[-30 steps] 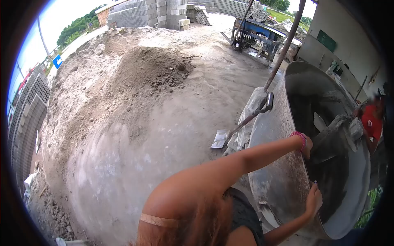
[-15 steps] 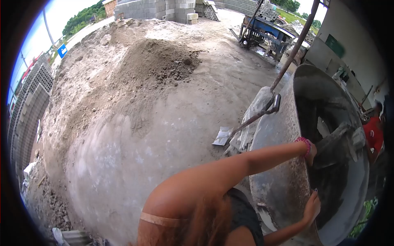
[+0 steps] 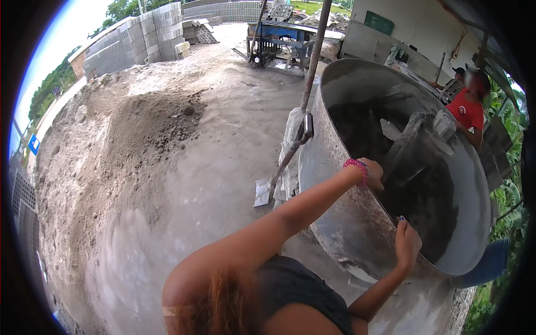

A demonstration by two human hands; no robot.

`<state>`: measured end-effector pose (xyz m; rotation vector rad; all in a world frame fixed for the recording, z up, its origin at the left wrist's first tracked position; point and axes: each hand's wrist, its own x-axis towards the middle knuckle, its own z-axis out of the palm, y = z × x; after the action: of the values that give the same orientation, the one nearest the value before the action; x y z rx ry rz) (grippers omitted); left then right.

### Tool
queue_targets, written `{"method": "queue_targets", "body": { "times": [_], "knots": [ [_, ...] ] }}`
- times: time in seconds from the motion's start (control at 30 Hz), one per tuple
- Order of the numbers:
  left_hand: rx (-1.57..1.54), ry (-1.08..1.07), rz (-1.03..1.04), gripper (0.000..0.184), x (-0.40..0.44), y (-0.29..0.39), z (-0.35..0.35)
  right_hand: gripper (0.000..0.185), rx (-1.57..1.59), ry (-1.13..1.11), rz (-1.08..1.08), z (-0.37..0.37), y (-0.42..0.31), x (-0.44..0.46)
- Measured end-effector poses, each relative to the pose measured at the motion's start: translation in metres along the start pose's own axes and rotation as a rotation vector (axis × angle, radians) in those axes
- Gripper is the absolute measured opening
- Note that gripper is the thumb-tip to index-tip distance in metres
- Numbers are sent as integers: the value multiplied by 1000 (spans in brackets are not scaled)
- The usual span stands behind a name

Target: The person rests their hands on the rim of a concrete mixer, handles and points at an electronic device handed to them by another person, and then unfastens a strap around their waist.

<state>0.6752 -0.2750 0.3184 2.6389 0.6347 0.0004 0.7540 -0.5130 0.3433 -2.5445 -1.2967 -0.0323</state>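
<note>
A large round metal mixing drum [image 3: 329, 162] with a worn, rusty rim stands at the right. My left hand [image 3: 373, 172], with a pink bracelet at the wrist, is closed over the near rim. Lower along the same rim, my right hand [image 3: 408, 244] is also closed on the edge, thumb up. The fingertips of both hands are partly hidden. Inside the drum, a cement-caked mixing paddle [image 3: 406, 139] lies over dark grey material [image 3: 424, 195].
A co-worker in a red shirt [image 3: 467, 113] stands at the drum's far side. A metal pole [image 3: 315, 61] and a handled bar [image 3: 290, 153] rise beside the drum. A sand pile [image 3: 148, 120], stacked concrete blocks [image 3: 137, 36] and a blue machine [image 3: 282, 39] stand beyond.
My view has turned right, so the drum sits further left and more of its inside and the co-worker shows. Both hands stay on the rim.
</note>
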Motion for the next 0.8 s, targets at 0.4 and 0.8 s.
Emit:
{"method": "queue_targets", "body": {
  "times": [0.4, 0.8],
  "knots": [
    [37, -74, 5, 49, -2, 3, -8, 43, -1, 9, -8, 2, -2, -2],
    [28, -45, 22, 51, -3, 3, -9, 43, 2, 13, 4, -2, -2, -1]
  ]
}}
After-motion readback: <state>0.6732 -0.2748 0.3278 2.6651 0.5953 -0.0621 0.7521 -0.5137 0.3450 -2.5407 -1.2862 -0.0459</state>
